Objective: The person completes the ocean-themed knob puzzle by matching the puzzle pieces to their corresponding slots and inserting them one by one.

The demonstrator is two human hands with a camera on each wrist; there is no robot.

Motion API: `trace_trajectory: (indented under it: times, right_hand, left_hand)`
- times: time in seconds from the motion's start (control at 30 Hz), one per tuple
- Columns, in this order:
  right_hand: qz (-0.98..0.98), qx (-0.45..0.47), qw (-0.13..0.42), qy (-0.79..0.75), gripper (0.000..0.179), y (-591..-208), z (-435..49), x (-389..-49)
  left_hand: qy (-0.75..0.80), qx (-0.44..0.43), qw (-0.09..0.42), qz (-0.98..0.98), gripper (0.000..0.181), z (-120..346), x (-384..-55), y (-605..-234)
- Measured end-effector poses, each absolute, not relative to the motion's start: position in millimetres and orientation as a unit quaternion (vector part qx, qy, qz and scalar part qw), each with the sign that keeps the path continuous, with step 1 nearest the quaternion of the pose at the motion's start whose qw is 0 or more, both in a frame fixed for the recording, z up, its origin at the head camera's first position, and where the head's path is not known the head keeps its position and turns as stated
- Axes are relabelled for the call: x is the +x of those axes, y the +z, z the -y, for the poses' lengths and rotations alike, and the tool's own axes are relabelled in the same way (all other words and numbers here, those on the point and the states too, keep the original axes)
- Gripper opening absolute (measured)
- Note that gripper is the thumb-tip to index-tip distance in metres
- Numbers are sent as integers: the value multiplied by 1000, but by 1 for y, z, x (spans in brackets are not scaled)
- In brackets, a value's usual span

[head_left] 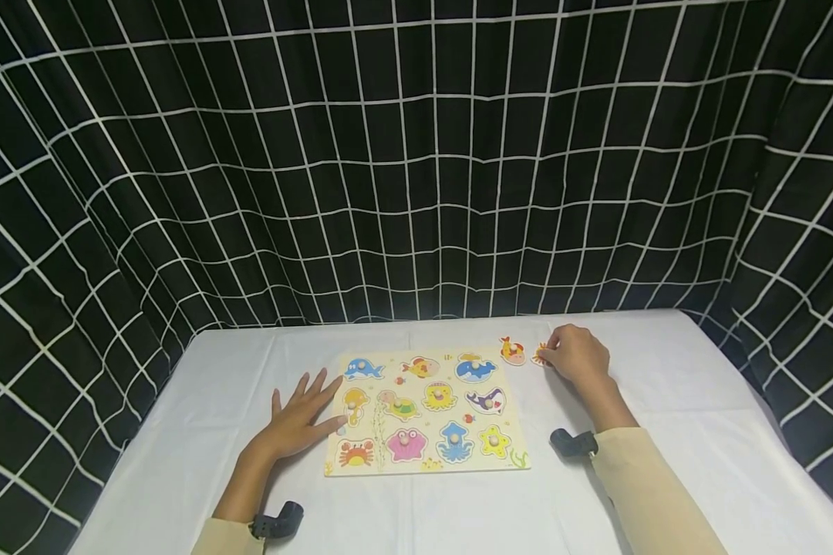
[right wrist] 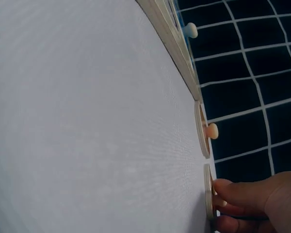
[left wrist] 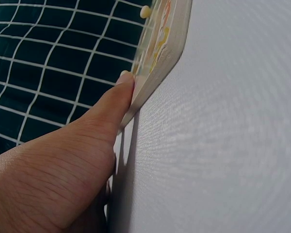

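Note:
A wooden peg puzzle board (head_left: 423, 424) with sea animals lies on the white table. My left hand (head_left: 297, 422) rests at its left edge, fingers spread, thumb touching the board; the thumb (left wrist: 121, 94) shows against the edge in the left wrist view. Right of the board, my right hand (head_left: 579, 356) pinches the knob of a small red-orange puzzle piece (head_left: 538, 355), seemingly a crab, partly hidden by the fingers. From the right wrist view, that piece (right wrist: 209, 191) stays at the table surface. Beside it lies a red-and-yellow fish puzzle piece (head_left: 512, 352) with its knob up.
Several knobbed pieces sit in the board, among them a pink crab (head_left: 406, 445), a blue squid (head_left: 454, 443) and a yellow starfish (head_left: 494, 442). The printed orange crab (head_left: 356, 453) and printed fish (head_left: 419, 367) show no knobs. A black curtain with white grid lines (head_left: 437, 193) surrounds the table.

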State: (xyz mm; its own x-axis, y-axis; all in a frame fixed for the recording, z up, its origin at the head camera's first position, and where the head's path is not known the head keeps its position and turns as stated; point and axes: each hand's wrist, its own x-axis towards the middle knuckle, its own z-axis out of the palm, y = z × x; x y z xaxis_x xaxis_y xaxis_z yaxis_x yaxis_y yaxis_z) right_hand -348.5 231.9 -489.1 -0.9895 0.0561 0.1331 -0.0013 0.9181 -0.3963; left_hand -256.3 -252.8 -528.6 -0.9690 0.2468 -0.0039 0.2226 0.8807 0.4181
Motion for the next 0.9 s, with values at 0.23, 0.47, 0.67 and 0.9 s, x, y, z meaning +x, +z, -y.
trace_trajectory:
  times: [0.23, 0.47, 0.67, 0.9]
  right_hand:
    - [976, -34, 68, 204, 25, -490, -232, -349]
    - [976, -21, 81, 202, 22, -487, -231, -348]
    - [975, -12, 89, 206, 19, -481, -229, -346]
    - [970, 25, 83, 229, 16, -472, -222, -344]
  left_hand:
    - [214, 123, 30, -969, 78, 252, -257, -527]
    - [214, 124, 29, -968, 78, 252, -256, -527]
    - [215, 125, 29, -968, 78, 252, -257, -527]
    - [215, 122, 29, -969, 78, 252, -257, -528]
